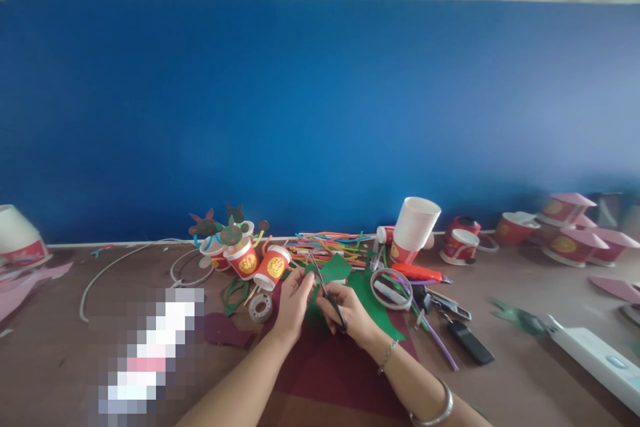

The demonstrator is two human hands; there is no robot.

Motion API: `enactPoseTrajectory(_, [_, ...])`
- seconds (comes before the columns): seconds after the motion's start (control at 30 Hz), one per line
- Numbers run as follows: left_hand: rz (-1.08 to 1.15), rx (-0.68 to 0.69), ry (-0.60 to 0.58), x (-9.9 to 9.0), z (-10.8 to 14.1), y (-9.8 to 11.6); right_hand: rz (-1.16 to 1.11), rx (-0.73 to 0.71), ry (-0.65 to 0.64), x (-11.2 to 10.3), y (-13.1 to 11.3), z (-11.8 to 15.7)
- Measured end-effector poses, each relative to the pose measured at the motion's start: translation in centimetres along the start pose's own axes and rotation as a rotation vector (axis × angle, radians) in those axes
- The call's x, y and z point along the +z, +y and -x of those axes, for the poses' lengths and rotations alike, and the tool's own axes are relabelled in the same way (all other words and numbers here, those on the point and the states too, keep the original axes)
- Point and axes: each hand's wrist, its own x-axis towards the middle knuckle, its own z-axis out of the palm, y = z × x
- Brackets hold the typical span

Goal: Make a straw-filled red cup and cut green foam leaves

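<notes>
My right hand (345, 310) grips black-handled scissors (333, 307), whose blades point up and left. Close beside it on the left, my left hand (296, 297) has its fingers pinched together near the blades; a small green bit shows at the fingertips, too small to make out fully. Just beyond the hands is a green paper piece with dark spots (336, 269). Green paper (375, 303) lies under and right of the hands, over a dark red sheet (345, 373).
Decorated red cups (273, 267) and a tape roll (261, 307) lie left of the hands. Colourful pipe cleaners (330, 240) lie behind. Stacked white cups (417, 227), an orange cutter (417, 272) and a black key fob (470, 341) are on the right.
</notes>
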Motion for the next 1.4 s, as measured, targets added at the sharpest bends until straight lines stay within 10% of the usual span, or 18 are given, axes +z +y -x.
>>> enactPoseTrajectory(1.4, [-0.029, 0.05, -0.033, -0.13, -0.04, 0.39, 0.021, -0.007, -0.018, -0.17, 0.27, -0.07])
